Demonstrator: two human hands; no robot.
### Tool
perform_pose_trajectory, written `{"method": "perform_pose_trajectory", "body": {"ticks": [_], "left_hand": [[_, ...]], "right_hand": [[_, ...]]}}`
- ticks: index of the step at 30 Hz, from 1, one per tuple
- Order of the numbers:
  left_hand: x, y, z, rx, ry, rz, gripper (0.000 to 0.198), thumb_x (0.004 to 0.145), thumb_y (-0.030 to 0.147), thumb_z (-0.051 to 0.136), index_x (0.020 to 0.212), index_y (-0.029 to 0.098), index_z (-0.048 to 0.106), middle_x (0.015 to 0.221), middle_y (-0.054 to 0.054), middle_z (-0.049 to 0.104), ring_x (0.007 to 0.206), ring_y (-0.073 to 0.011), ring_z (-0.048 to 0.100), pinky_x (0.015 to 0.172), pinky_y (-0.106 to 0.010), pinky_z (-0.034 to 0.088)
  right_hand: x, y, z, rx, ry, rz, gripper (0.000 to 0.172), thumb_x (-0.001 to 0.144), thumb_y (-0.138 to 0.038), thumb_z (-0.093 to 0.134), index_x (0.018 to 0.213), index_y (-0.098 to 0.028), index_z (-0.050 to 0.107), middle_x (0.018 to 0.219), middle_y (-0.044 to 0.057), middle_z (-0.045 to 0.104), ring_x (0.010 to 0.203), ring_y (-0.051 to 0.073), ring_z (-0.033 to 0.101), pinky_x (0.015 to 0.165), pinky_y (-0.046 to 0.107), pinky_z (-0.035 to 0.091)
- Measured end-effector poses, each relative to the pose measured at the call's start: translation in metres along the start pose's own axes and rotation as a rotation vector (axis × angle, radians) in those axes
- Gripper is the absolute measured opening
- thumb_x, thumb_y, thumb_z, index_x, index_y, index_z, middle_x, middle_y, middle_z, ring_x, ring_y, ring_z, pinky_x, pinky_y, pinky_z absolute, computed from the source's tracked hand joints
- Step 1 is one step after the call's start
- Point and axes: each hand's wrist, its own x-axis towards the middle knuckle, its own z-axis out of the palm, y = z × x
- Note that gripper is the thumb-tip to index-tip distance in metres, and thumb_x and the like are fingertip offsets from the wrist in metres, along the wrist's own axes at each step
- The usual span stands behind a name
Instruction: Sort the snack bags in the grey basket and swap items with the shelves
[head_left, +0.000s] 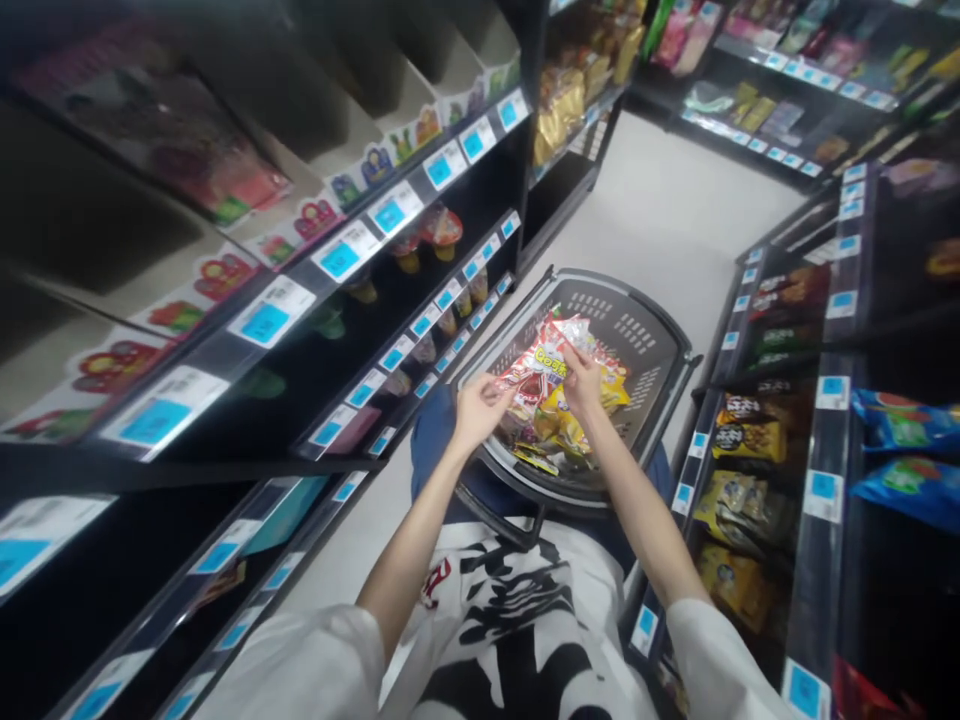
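Observation:
Both my hands are over a grey plastic shopping basket [651, 340] with slotted walls, in front of my body. My left hand [484, 405] pinches the lower left edge of a red and white snack bag [538, 362]. At the bag's right edge, my right hand [581, 380] grips it with thumb and fingers. Under and beside this bag lie yellow snack bags [562, 420] and other packets inside the basket. The lettering on the red bag is too blurred to read fully.
A shelf with blue and white price tags [341, 250] runs along my left, holding a pink package [172, 140]. On the right are shelves with yellow snack bags [742, 435] and blue bags [904, 490]. Pale floor [660, 200] stretches ahead to more stocked shelves.

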Motion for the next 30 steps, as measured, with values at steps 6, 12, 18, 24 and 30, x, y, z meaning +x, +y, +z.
{"method": "perform_pose_trajectory", "body": {"ticks": [6,12,18,24,30], "left_hand": [[-0.002,0.007,-0.004,0.177,-0.283,-0.038,0.056,0.076,0.029,0.084,0.119,0.019,0.051,0.069,0.006,0.069,0.062,-0.0128,0.067,0.068,-0.022,0.052],[-0.005,0.02,-0.004,0.331,-0.349,-0.022,0.089,0.078,0.016,0.081,0.158,0.022,0.04,0.079,0.004,0.077,0.075,-0.0157,0.073,0.083,-0.026,0.051],[-0.005,0.023,-0.003,0.362,-0.331,-0.025,0.089,0.078,0.018,0.082,0.158,0.02,0.043,0.079,0.004,0.077,0.072,-0.0156,0.07,0.084,-0.028,0.052],[-0.005,0.02,-0.003,0.39,-0.325,-0.023,0.087,0.08,0.019,0.081,0.158,0.021,0.044,0.08,0.003,0.076,0.072,-0.0162,0.069,0.084,-0.028,0.052],[-0.004,0.018,-0.003,0.422,-0.32,-0.004,0.086,0.08,0.021,0.082,0.158,0.02,0.045,0.083,0.002,0.077,0.073,-0.0166,0.07,0.086,-0.029,0.053]], "right_hand": [[-0.008,-0.004,0.005,0.043,0.053,-0.01,0.044,0.051,-0.052,0.096,0.073,-0.02,0.074,0.072,0.0,0.069,0.069,0.015,0.061,0.067,0.03,0.051],[-0.011,-0.004,0.006,0.027,0.035,0.026,0.044,0.05,-0.05,0.098,0.072,-0.019,0.075,0.066,-0.001,0.067,0.063,0.014,0.058,0.062,0.03,0.048],[-0.01,-0.002,0.006,0.034,0.035,0.017,0.042,0.053,-0.049,0.097,0.073,-0.019,0.075,0.068,-0.001,0.067,0.065,0.013,0.058,0.064,0.029,0.047],[-0.007,0.001,0.007,0.015,0.025,0.01,0.043,0.055,-0.053,0.096,0.072,-0.02,0.074,0.068,-0.001,0.067,0.064,0.013,0.056,0.065,0.029,0.048],[-0.006,0.004,0.008,-0.013,0.009,0.007,0.042,0.059,-0.055,0.093,0.076,-0.022,0.075,0.07,-0.001,0.066,0.07,0.015,0.06,0.068,0.031,0.048]]}}
